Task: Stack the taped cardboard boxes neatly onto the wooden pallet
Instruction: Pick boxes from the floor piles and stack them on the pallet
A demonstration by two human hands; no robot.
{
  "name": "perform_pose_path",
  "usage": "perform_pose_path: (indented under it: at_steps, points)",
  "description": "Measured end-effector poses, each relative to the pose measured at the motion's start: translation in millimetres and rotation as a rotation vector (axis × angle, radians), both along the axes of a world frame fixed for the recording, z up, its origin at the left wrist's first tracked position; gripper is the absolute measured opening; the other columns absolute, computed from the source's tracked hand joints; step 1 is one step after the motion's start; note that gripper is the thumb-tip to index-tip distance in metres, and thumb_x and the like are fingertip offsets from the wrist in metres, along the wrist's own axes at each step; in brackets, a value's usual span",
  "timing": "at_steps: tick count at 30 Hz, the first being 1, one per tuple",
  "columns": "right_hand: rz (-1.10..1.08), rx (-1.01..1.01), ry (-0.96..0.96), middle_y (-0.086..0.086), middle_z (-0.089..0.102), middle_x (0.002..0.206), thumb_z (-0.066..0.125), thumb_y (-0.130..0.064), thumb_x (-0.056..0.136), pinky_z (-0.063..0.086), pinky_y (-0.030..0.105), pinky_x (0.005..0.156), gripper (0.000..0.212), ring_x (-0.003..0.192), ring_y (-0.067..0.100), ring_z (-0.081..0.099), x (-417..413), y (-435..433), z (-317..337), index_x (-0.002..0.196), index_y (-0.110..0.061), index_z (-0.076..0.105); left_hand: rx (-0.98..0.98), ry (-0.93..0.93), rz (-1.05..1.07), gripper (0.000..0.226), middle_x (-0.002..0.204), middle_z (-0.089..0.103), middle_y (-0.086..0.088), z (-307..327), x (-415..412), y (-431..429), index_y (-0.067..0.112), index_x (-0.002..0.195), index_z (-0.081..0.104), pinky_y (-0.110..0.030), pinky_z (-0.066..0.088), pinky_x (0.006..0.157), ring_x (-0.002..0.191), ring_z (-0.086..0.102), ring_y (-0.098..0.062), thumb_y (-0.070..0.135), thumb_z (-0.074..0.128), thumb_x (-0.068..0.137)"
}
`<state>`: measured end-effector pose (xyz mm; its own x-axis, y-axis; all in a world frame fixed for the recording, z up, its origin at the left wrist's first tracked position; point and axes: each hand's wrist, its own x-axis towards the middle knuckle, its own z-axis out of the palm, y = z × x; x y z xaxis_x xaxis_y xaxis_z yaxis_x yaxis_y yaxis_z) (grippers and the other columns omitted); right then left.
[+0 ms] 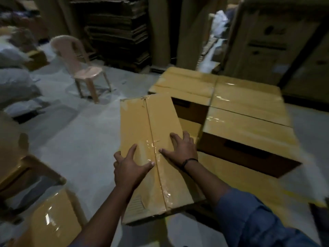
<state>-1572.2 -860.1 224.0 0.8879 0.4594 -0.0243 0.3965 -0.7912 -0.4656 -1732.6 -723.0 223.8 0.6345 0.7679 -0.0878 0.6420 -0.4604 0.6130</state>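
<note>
The taped cardboard box (pixel 142 132) is long and yellow-brown, with a strip of glossy clear tape running down its centre seam and over both ends. A patch at its near corner is scuffed down to the corrugation. It lies at a slant against the left side of the stacked boxes (pixel 245 107), its right part over a lower layer of boxes (pixel 231 177) and its near end jutting out above the floor. The stack's upper boxes are the same colour and taped alike, and dark hand-hole slots show in their sides. What the stack stands on is hidden.

The concrete floor (pixel 80 132) is pale grey and dusty. Another taped box (pixel 51 221) sits at the lower left, beside a brown plastic chair (pixel 26 166). A pink plastic chair (pixel 85 68) stands further back, grey sacks (pixel 16 82) lie to the left, piles of flattened cardboard (pixel 117 32) line the dim rear wall, and a tall printed carton (pixel 267 43) rises behind the stack.

Both arms reach forward onto the box's top. The left hand (pixel 130 168) lies flat with fingers spread, thumb toward the seam and outer fingers at the left edge. The right hand (pixel 181 148) also presses down with splayed fingers near the right edge. It wears a black wristband (pixel 189 161), and a blue sleeve (pixel 258 221) is pushed up the forearm.
</note>
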Motion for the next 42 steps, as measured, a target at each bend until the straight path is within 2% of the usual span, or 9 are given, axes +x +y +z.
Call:
perform_pose_path:
  at_steps: [8, 16, 25, 32, 37, 42]
  points:
    - [-0.286, 0.069, -0.039, 0.007, 0.017, 0.164, 0.065, -0.084, 0.069, 0.038, 0.047, 0.111, 0.085, 0.143, 0.033, 0.028, 41, -142, 28, 0.142, -0.046, 0.041, 0.072, -0.071, -0.318, 0.110, 0.158, 0.019, -0.012, 32, 87, -98, 0.047, 0.153, 0.035, -0.056, 0.047, 0.103, 0.139, 0.039, -0.045, 0.078, 0.083, 0.059]
    - [-0.584, 0.122, -0.086, 0.005, 0.017, 0.163, 0.068, -0.084, 0.067, 0.039, 0.049, 0.112, 0.087, 0.144, 0.032, 0.028, 48, -226, 37, 0.142, -0.045, 0.045, 0.089, -0.095, -0.612, 0.110, 0.159, 0.020, -0.014, 46, 147, -154, 0.050, 0.153, 0.035, -0.053, 0.051, 0.100, 0.140, 0.039, -0.044, 0.077, 0.084, 0.058]
    - [-0.972, 0.170, -0.137, 0.008, 0.021, 0.163, 0.067, -0.083, 0.068, 0.036, 0.045, 0.113, 0.087, 0.145, 0.032, 0.028, 11, -270, 25, 0.143, -0.043, 0.048, 0.170, -0.064, -1.000, 0.112, 0.159, 0.018, -0.013, 48, 195, -189, 0.053, 0.153, 0.032, -0.052, 0.047, 0.107, 0.143, 0.035, -0.045, 0.084, 0.079, 0.056]
    - [-1.219, 0.182, -0.140, 0.009, 0.020, 0.162, 0.064, -0.081, 0.071, 0.037, 0.049, 0.114, 0.087, 0.146, 0.034, 0.027, -31, -292, 0, 0.146, -0.040, 0.046, 0.212, -0.023, -1.272, 0.111, 0.162, 0.016, -0.010, 35, 211, -229, 0.053, 0.155, 0.027, -0.053, 0.048, 0.108, 0.145, 0.033, -0.043, 0.081, 0.079, 0.060]
    - [-1.346, 0.180, -0.129, 0.009, 0.018, 0.162, 0.064, -0.079, 0.074, 0.039, 0.050, 0.113, 0.087, 0.143, 0.033, 0.028, -50, -305, -13, 0.147, -0.037, 0.045, 0.215, 0.004, -1.409, 0.109, 0.162, 0.016, -0.011, 28, 221, -258, 0.051, 0.155, 0.028, -0.053, 0.045, 0.109, 0.146, 0.030, -0.041, 0.077, 0.081, 0.063]
    - [-1.435, 0.162, -0.097, 0.012, 0.018, 0.161, 0.066, -0.078, 0.075, 0.039, 0.048, 0.111, 0.086, 0.141, 0.035, 0.030, -54, -311, -24, 0.148, -0.036, 0.045, 0.240, 0.061, -1.506, 0.111, 0.163, 0.014, -0.013, 12, 236, -275, 0.054, 0.155, 0.024, -0.056, 0.046, 0.109, 0.146, 0.031, -0.042, 0.081, 0.078, 0.062]
